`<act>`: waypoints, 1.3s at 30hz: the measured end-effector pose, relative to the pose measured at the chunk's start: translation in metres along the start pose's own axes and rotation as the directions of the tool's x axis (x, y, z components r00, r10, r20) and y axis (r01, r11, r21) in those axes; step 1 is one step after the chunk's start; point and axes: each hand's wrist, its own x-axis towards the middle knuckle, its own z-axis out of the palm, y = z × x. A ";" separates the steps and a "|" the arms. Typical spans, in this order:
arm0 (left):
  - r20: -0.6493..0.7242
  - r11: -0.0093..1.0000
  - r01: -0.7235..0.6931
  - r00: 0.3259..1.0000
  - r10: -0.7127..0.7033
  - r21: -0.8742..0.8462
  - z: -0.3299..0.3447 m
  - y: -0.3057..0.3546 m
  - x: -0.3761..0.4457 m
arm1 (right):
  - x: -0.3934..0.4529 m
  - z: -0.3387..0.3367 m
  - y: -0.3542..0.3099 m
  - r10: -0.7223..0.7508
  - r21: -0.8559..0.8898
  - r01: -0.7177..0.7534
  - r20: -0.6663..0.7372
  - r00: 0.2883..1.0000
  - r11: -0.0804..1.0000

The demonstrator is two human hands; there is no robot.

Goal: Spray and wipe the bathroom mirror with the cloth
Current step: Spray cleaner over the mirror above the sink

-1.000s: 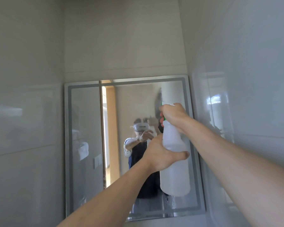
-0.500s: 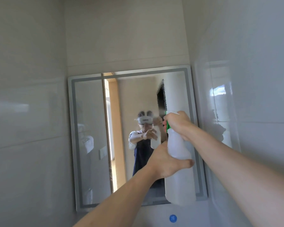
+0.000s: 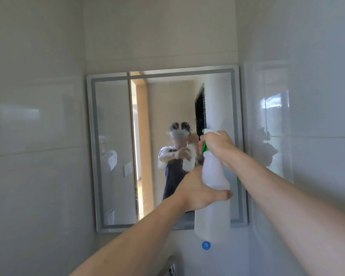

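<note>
I am looking into a narrow bathroom corner with pale glossy wall tiles (image 3: 34, 176) on both sides and a matte beige wall above. On the far wall hangs the mirror (image 3: 112, 156), rectangular with a frosted grey border, and in it I see a person reflected, arms raised, with a doorway behind. A hazy patch of fine mist sits on the glass around the reflected head. In front of the mirror's right half I hold the spray bottle (image 3: 213, 212), translucent white, upright, its base hanging below the mirror's lower edge. My left hand (image 3: 199, 190) wraps the bottle's body, thumb across its front. My right hand (image 3: 217, 144) grips the green-and-white trigger head (image 3: 204, 148) on top. Below the bottle, a small round blue sticker (image 3: 206, 245) sits on the wall.
</note>
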 end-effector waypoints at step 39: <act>0.060 0.982 0.189 0.981 -0.187 -0.026 0.049 -0.058 -0.054 | -0.038 0.028 0.102 0.164 0.079 -0.164 0.012 0.986 0.983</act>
